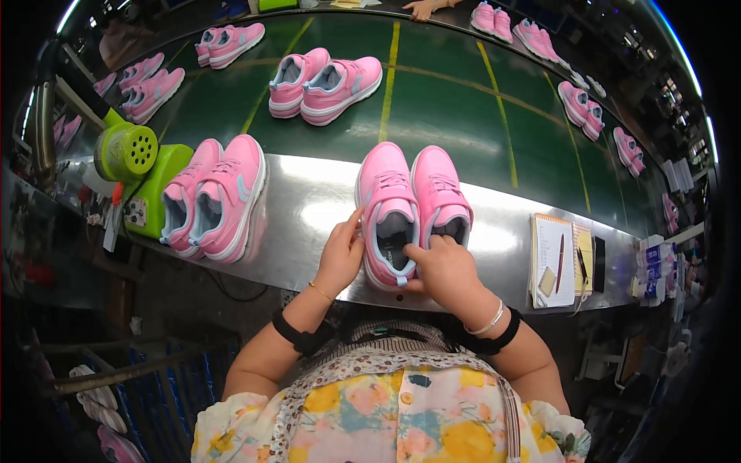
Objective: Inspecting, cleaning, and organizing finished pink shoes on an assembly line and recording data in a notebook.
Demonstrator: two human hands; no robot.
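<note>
Where my pink shoes are: the left shoe [388, 185] and the right shoe [438, 174] stand side by side on the shiny metal table [309, 204], in front of my tummy, toes pointing away from me.
My left hand: it [340, 251] is on the outer side of the left shoe. My thumb and pointing finger are spread a bit, and both touch the shoe. I cannot tell about the fingers tucked behind.
My right hand: it [451, 278] pinches the heel edge of the left shoe, one fingertip inside and my thumb outside. My other fingers bend into the right shoe's opening, and I cannot see their tips.
My wrists: a thin gold bracelet [320, 291] on the left, a silver bracelet [488, 320] on the right.
Green machine: it [171, 179] stands on my left, with a round head full of holes. Another pink pair [235, 185] is just beside it.
Notebook: it [543, 239] lies open on my right, with a red-brown pen [561, 258] on top.
Green belt: it [448, 85] has yellow lines, and more pink shoes [341, 92] stand on it.
Far side: another person's hand [422, 9].
</note>
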